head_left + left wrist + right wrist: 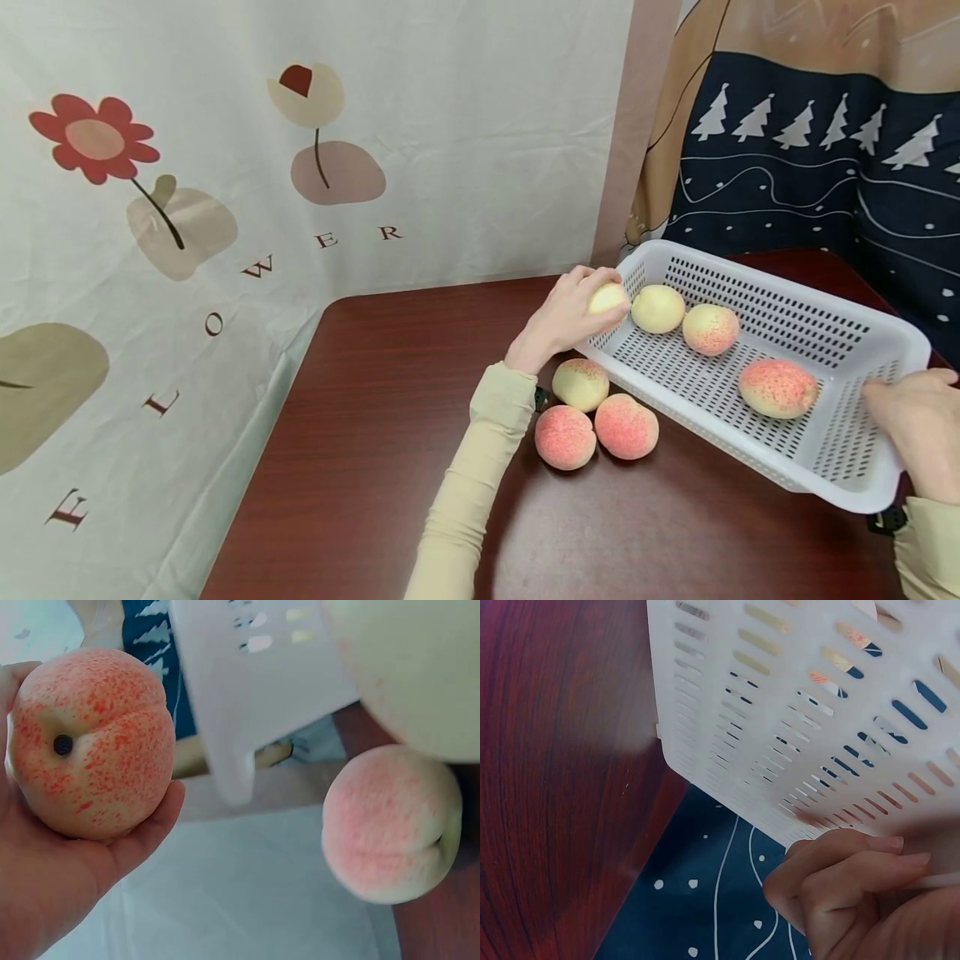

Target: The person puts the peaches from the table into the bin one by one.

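Note:
My left hand (pixel 557 318) holds a peach (pixel 97 742) at the left end of a white perforated plastic basket (pixel 877 492). Its thumb and fingers wrap the fruit, which is pale yellow with red speckles. My right hand (pixel 918 425) grips the basket's right end; in the right wrist view its curled fingers (pixel 840 877) show against the slotted wall. Inside the basket lie a pale yellow peach (pixel 657 309), a speckled peach (pixel 711 329) and a redder, longer peach (pixel 778 388). Below my left wrist sit a yellowish peach (pixel 581 385) and two pink peaches (pixel 565 437).
A dark red-brown wooden table (pixel 360 433) carries everything. Behind it hangs a white cloth (pixel 480 150) with printed flowers and letters. A navy cloth (pixel 780 183) with white trees hangs behind the basket at the right.

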`<state>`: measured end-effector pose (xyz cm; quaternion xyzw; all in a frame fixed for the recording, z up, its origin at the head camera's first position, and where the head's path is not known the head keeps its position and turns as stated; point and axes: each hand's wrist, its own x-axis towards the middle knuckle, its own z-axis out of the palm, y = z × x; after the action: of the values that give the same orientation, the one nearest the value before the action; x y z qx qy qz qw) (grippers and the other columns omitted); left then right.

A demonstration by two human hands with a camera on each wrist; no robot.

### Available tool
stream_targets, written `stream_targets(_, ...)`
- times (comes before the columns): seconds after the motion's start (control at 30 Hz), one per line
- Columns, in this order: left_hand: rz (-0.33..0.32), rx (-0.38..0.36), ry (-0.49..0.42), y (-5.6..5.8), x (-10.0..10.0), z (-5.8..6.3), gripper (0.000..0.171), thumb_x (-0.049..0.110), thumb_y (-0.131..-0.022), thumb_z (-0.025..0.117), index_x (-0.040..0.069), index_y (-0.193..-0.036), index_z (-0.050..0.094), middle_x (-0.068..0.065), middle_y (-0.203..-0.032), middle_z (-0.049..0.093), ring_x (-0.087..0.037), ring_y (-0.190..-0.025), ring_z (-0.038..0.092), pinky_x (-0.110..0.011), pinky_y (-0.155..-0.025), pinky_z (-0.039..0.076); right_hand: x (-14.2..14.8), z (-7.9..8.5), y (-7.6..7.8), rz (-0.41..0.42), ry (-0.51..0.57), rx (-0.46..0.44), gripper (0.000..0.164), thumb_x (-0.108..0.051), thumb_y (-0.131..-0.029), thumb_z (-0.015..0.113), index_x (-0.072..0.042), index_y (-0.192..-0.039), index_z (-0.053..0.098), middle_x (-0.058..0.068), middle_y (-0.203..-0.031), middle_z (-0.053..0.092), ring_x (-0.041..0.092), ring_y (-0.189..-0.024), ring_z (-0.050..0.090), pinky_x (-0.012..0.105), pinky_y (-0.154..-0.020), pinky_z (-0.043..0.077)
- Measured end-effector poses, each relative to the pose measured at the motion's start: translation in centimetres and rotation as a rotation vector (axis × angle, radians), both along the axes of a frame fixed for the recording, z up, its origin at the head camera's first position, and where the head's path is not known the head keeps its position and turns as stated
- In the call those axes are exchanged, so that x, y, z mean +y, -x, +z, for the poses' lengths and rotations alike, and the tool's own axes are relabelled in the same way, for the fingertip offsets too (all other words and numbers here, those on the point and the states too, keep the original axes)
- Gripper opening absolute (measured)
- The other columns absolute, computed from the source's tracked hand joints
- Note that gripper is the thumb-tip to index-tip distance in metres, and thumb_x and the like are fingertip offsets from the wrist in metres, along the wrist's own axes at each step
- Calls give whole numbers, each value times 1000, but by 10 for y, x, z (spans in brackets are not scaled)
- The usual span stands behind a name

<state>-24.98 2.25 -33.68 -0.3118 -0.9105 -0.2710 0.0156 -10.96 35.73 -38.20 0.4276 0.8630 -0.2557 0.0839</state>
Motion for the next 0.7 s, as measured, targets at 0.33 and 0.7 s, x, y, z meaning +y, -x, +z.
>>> stream_targets(0.33,-57,37,82,4,16,-13,38,48,-86,56,30,-119,53,-1,-124,49,-17,-109,44,-30,-82,45,2,-2,2,-5,-2,-3,76,-21,-91,28,21,-134,-19,47,-104,32,39,-54,57,37,-40,50)
stream_targets(0.7,-135,26,205,9,30,-18,42,49,-87,56,31,-124,50,0,-128,46,-18,-113,40,-31,-87,45,1,-1,1,-13,-30,2,73,-20,-92,29,22,-135,-12,47,-103,33,38,-54,56,36,-39,49)
